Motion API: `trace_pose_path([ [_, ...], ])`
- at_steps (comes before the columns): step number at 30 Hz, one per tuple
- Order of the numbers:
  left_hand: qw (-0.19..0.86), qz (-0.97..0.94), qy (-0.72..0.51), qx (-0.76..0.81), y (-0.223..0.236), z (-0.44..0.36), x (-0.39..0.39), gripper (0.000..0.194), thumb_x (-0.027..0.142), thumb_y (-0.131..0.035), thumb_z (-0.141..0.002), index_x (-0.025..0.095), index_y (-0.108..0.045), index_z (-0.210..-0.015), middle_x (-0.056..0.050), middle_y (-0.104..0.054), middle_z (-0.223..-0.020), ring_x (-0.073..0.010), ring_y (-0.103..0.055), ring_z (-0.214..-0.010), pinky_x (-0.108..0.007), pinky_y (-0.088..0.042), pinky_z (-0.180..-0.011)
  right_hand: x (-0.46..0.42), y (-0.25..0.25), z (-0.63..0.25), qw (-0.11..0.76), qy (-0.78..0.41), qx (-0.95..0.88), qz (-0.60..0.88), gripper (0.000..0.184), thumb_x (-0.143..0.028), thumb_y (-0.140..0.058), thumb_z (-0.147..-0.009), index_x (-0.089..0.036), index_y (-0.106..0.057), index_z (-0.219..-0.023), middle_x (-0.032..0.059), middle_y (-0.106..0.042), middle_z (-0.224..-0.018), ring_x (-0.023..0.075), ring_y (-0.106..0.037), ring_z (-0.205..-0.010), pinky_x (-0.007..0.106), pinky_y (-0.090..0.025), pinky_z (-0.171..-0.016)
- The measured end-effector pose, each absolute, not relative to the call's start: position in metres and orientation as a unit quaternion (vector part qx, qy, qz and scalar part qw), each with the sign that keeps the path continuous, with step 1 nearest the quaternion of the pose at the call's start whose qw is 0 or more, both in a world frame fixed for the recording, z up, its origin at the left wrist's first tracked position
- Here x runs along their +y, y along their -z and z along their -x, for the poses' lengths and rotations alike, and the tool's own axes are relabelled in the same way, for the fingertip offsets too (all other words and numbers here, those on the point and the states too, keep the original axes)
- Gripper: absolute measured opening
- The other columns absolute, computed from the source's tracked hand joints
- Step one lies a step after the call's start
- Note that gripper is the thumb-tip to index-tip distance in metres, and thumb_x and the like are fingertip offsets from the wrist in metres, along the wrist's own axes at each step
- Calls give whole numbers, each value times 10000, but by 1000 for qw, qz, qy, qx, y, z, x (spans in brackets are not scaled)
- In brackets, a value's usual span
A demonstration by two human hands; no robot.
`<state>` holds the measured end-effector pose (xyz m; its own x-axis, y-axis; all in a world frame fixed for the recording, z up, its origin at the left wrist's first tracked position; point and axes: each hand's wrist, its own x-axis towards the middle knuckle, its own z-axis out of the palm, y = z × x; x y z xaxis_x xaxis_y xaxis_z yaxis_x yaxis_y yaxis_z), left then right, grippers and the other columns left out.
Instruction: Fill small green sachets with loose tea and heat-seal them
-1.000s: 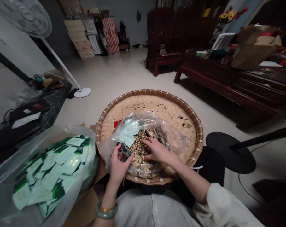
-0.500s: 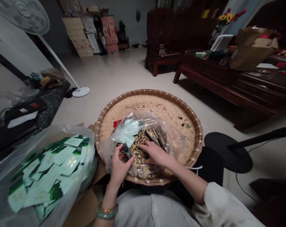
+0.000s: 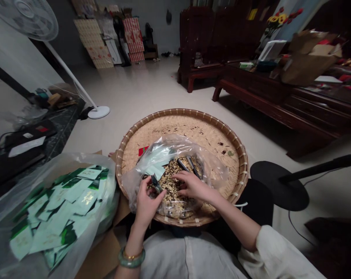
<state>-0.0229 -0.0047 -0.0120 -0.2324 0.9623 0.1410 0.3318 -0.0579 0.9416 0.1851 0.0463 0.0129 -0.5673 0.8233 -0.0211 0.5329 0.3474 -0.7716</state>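
Note:
A wide round woven bamboo tray [image 3: 181, 124] lies in front of me. On it rests a clear plastic bag [image 3: 210, 162] holding a heap of dried, speckled herb mixture [image 3: 171, 186]. My left hand [image 3: 148, 203] pinches a small dark foil sachet [image 3: 155, 184] at the bag's mouth. My right hand [image 3: 194, 186] rests on the mixture with its fingers apart, close to a pair of dark slim sticks [image 3: 187, 166]. A pale green paper piece [image 3: 155, 171] sits inside the bag. To my left, a large clear bag [image 3: 62, 217] holds several green-and-white sachets.
A cardboard box [image 3: 105, 248] sits under the large bag. A white fan's round base [image 3: 98, 112] stands at left by a dark counter [image 3: 53, 131]. A black round stand base [image 3: 279, 192] is at right. Dark wooden furniture [image 3: 250, 83] lines the far right.
My right hand has shifted slightly over the mixture, and the view has drifted a little. My left hand still pinches the dark sachet.

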Motion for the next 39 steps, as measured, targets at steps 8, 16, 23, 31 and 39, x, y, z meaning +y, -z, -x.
trace_pose_path([
  [8,343,-542,-481,598,11,24,-5,570,329,-730,-686,186,-495,-1185,-100,-556,-1155,-233,-594,-1047,-348,-541,-847,59,-3,-178,115,-346,-829,423,873,-108,-780,-589,-177,-424,-1383,156,-476,-1307,297,-449,-1219,392,-386,-1000],
  [16,342,-551,-468,600,10,22,-6,558,325,-722,-691,188,-491,-1179,-101,-545,-1173,-227,-582,-1056,-350,-543,-853,71,-8,-165,97,-337,-841,412,432,-133,-738,-645,-186,-683,-1070,82,-609,-1046,239,-593,-954,311,-453,-836],
  [23,338,-560,-466,596,12,20,-4,573,333,-728,-683,197,-494,-1188,-96,-533,-1186,-231,-577,-1068,-357,-547,-854,66,1,-164,139,-328,-842,404,425,-114,-724,-642,-160,-684,-1063,95,-657,-1025,231,-604,-957,307,-445,-855],
  [31,333,-568,-467,589,10,19,-4,544,335,-718,-688,206,-504,-1171,-90,-511,-1190,-229,-565,-1080,-348,-553,-840,71,2,-174,174,-425,-754,470,285,-65,-689,-631,-198,-729,-880,-2,-724,-875,187,-658,-864,282,-466,-828],
  [39,332,-575,-465,585,9,18,-3,529,314,-714,-694,204,-504,-1168,-91,-502,-1192,-236,-557,-1092,-370,-552,-855,59,-3,-166,125,-367,-814,432,749,-195,-826,-543,-139,-575,-1246,153,-594,-1179,285,-558,-1089,370,-431,-927],
])
